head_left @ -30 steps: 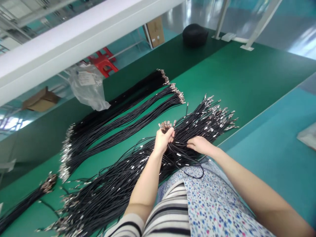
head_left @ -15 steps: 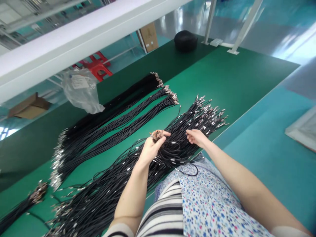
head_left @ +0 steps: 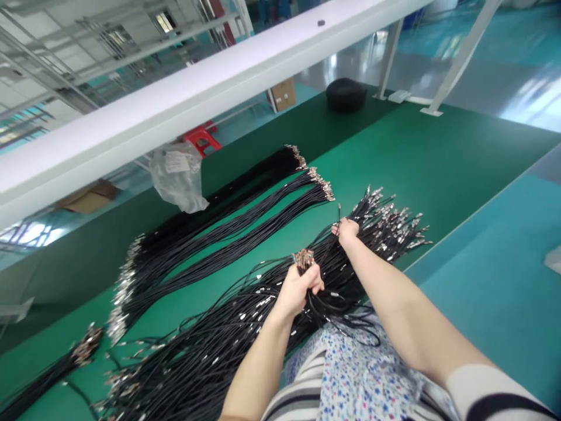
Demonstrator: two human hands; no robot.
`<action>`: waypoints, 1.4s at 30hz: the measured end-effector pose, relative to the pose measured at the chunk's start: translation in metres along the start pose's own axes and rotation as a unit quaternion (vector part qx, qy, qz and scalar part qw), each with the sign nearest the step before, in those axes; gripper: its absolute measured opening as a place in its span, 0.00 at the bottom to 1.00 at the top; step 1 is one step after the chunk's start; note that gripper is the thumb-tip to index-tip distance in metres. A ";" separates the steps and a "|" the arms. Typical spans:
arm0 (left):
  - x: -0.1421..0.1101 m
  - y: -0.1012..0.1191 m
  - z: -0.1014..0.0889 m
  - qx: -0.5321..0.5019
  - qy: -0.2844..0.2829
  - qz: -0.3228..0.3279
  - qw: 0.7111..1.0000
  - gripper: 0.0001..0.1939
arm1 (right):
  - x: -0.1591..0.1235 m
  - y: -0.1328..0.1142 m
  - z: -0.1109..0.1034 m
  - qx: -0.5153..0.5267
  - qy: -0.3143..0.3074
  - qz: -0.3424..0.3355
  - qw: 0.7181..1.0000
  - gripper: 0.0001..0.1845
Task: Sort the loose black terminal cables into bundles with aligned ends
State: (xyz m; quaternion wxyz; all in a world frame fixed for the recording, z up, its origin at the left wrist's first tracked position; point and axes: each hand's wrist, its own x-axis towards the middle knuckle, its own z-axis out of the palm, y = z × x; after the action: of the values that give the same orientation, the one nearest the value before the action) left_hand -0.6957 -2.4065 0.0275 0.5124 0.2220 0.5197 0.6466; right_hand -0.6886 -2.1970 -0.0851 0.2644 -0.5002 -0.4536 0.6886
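Observation:
My left hand is closed round a bunch of black cables, whose coppery ends stick up above the fist. Their lengths hang in loops below it. Farther right, my right hand pinches one black cable near its tip, which points up past the fingers. Both hands are over a large loose pile of black cables with silvery connectors at the right end. Behind the pile, straighter bundles of black cables lie side by side, metal ends lined up. Another cable bundle lies at the lower left.
The green table carries the cables. A white shelf beam crosses above its back part. A clear plastic bag hangs by the beam. A black round object sits near the shelf leg. A red stool stands behind.
My right hand has reached away from me, over the pile, and taken a cable end. My left hand keeps its bunch. The whole view has shifted.

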 end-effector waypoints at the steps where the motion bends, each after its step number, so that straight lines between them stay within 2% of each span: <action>1: -0.003 0.000 -0.002 -0.005 -0.008 -0.008 1.000 0.18 | 0.004 -0.001 0.004 0.010 0.003 0.013 1.000 0.12; 4: -0.006 0.003 -0.013 -0.028 -0.004 -0.025 0.999 0.18 | 0.009 -0.013 0.012 0.035 -0.025 0.044 0.998 0.12; 6: 0.001 0.007 -0.024 -0.076 0.056 -0.006 0.996 0.19 | 0.001 -0.029 0.012 0.045 -0.074 0.046 0.995 0.11; 8: 0.015 0.014 -0.035 -0.142 0.145 0.036 0.978 0.20 | -0.015 -0.047 0.006 0.051 -0.137 0.035 0.989 0.10; 10: 0.030 0.020 -0.043 -0.189 0.213 0.074 0.956 0.19 | -0.037 -0.060 -0.005 0.059 -0.223 0.009 0.973 0.09; 11: 0.036 0.023 -0.045 -0.198 0.227 0.085 0.950 0.18 | -0.049 -0.064 -0.012 0.062 -0.271 -0.005 0.960 0.10; 13: 0.046 0.027 -0.041 -0.194 0.219 0.091 0.952 0.15 | -0.070 -0.062 -0.025 0.050 -0.338 -0.023 0.939 0.13; 14: 0.048 0.027 -0.037 -0.185 0.203 0.090 0.957 0.15 | -0.079 -0.057 -0.031 0.039 -0.353 -0.025 0.934 0.14; 17: 0.048 0.024 -0.020 -0.151 0.159 0.087 0.972 0.18 | -0.098 -0.032 -0.041 0.015 -0.354 -0.010 0.935 0.16; 21: 0.042 0.021 -0.006 -0.118 0.153 0.088 0.977 0.15 | -0.111 -0.008 -0.042 0.046 -0.340 -0.007 0.939 0.15; 25: 0.038 0.020 -0.003 -0.113 0.153 0.097 0.977 0.14 | -0.116 -0.009 -0.042 0.056 -0.349 -0.018 0.935 0.15; 29: 0.037 0.018 -0.005 -0.140 0.137 0.079 0.978 0.14 | -0.116 -0.013 -0.046 -0.005 -0.453 0.029 0.891 0.18; 31: 0.036 0.016 -0.005 -0.140 0.122 0.066 0.980 0.13 | -0.116 -0.012 -0.046 -0.012 -0.481 0.043 0.875 0.18; 36: 0.031 0.013 -0.002 -0.047 0.071 0.030 0.996 0.14 | -0.120 -0.012 -0.038 0.043 -0.471 0.030 0.881 0.16; 39: 0.027 0.012 0.001 -0.026 0.078 0.048 0.995 0.15 | -0.121 -0.016 -0.037 0.065 -0.441 0.006 0.895 0.15; 42: 0.023 0.014 0.001 -0.069 0.096 0.075 0.990 0.18 | -0.119 -0.018 -0.044 0.043 -0.441 -0.005 0.896 0.15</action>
State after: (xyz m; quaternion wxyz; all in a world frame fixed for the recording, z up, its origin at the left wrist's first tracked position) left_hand -0.7099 -2.3846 0.0344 0.4237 0.1615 0.5029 0.7359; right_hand -0.6060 -2.2705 -0.0197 0.0615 -0.1308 -0.4959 0.8563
